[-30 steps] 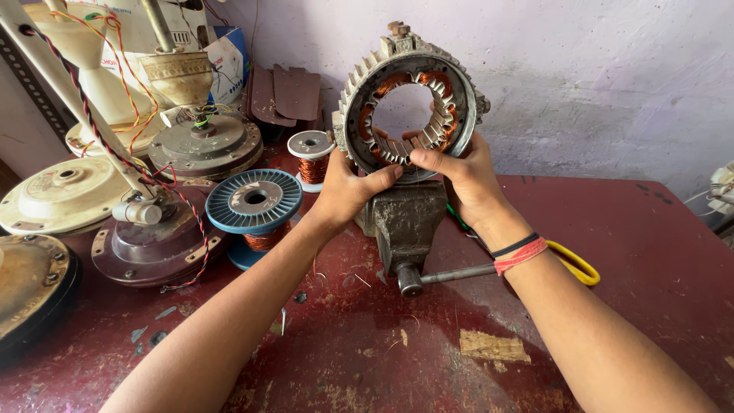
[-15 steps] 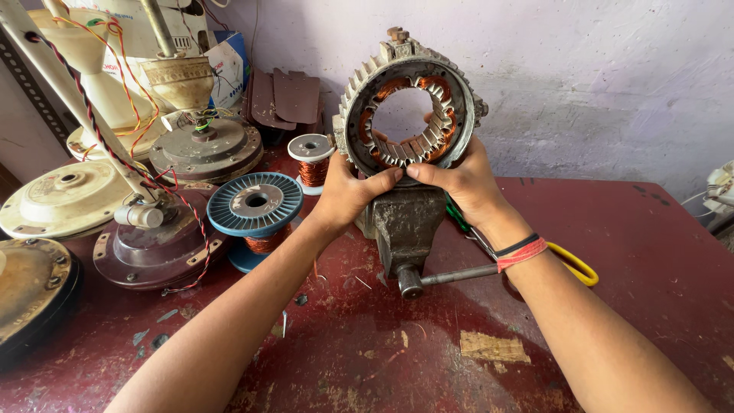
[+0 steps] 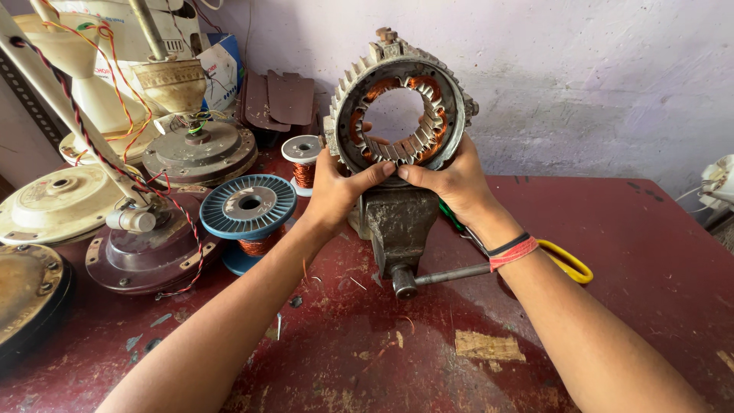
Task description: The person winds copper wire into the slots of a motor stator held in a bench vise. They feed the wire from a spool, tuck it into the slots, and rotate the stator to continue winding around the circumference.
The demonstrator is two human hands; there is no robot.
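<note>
Above bench vise (image 3: 397, 222) on tabletop (image 3: 650, 252): left hand (image 3: 336, 191), right hand (image 3: 451, 180) still grasping stator ring (image 3: 401, 111), fingers clenching lower rim; grip unchanged, thumbs meeting closer.

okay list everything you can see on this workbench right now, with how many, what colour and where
motor stator: 1, grey ring with copper windings, upright on the vise
bench vise: 1, grey, table centre
large wire spool: 1, blue, copper wire, left of vise
small wire spool: 1, white, copper wire, behind it
fan motor housings: several, cream and brown, far left
yellow-handled tool: 1, right of vise
table: 1, dark red
left hand: 1, on the stator's lower left
right hand: 1, on its lower right
</note>
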